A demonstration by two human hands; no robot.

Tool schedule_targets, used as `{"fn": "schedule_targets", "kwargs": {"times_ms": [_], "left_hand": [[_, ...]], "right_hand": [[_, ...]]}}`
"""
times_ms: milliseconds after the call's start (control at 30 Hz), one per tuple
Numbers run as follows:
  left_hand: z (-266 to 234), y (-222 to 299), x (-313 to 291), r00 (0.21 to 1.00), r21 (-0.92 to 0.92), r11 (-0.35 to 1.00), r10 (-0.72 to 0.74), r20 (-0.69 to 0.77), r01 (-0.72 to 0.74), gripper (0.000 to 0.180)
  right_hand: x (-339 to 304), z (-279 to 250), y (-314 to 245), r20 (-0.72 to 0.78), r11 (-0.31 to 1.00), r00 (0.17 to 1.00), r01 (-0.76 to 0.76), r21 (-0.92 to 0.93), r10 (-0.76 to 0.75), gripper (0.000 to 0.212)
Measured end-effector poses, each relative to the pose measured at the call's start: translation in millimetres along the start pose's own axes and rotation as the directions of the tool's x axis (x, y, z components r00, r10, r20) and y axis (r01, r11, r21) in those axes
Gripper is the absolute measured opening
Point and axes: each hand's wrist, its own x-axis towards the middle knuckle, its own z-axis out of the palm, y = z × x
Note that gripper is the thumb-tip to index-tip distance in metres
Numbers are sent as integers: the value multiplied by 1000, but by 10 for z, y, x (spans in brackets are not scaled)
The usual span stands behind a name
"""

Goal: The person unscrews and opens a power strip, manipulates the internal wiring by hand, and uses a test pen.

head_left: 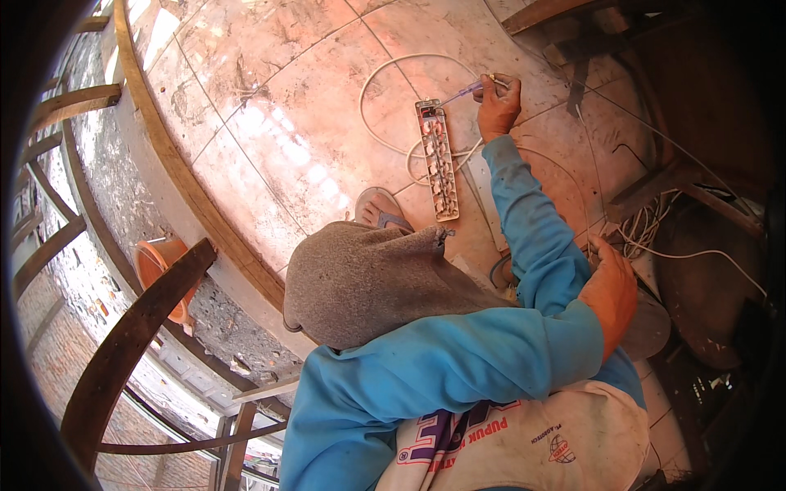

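An opened power strip [439, 168] lies on the tiled floor, its metal contact strips and compartments exposed. My right hand [499, 106] is closed around a slim screwdriver [468, 90] with a purplish, see-through handle. Its tip reaches the far end of the power strip; whether it touches a screw there is too small to tell. A pale cable [362, 102] loops on the floor around the strip. My left arm crosses in front of my body, and my left hand [610, 295] rests beside my right upper arm, its fingers loosely stretched and partly hidden, with nothing visible in it.
My sandalled foot [381, 209] and a knee under grey cloth [360, 278] are left of the strip. A curved wooden rail [176, 184] runs along the left, with an orange pot [166, 270] beyond. Coiled cables [651, 225] and dark wooden furniture [647, 192] crowd the right.
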Motion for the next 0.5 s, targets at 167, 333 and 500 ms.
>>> {"fn": "schedule_targets", "kwargs": {"times_ms": [167, 333, 500], "left_hand": [[0, -16, 6, 1000, -5, 1000, 5, -5, -5, 51], [-3, -11, -2, 1000, -11, 1000, 16, -3, -16, 52], [11, 4, -3, 1000, -4, 1000, 11, 3, -11, 52]], "right_hand": [[13, 0, 1, -1, 1000, 1000, -1, 11, 1, 19], [19, -37, 5, -2, 999, 1000, -28, 19, 28, 19], [-30, -92, -87, 44, 999, 999, -14, -33, 16, 22]]}}
